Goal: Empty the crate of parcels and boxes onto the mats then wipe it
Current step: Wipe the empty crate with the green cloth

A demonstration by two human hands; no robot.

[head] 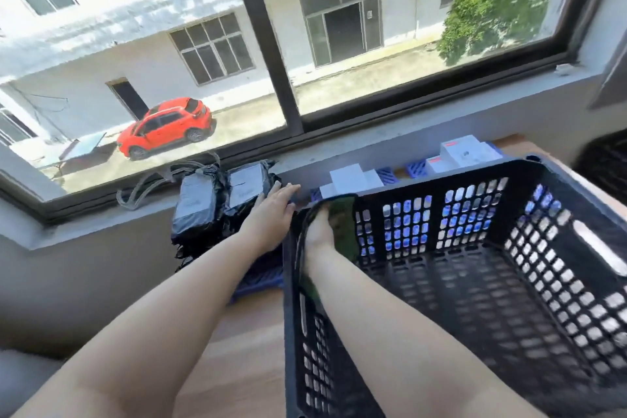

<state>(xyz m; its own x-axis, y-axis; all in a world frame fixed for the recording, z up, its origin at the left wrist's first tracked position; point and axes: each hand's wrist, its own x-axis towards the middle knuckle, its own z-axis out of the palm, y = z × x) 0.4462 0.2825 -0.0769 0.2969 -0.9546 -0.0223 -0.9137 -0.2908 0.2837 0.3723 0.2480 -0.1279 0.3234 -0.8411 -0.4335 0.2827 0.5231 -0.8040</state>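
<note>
Head view shows wiping underway: right hand (319, 231) presses a green cloth (346, 224) into the empty crate (475, 282) corner, left hand (274, 214) flat outside (steadying, probably); next, sweep along the walls.

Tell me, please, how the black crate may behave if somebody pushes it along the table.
The crate looks empty and its walls are mostly holes, so it is probably light and slides easily on the smooth wooden table. It sits low and wide, so tipping seems unlikely.
</note>
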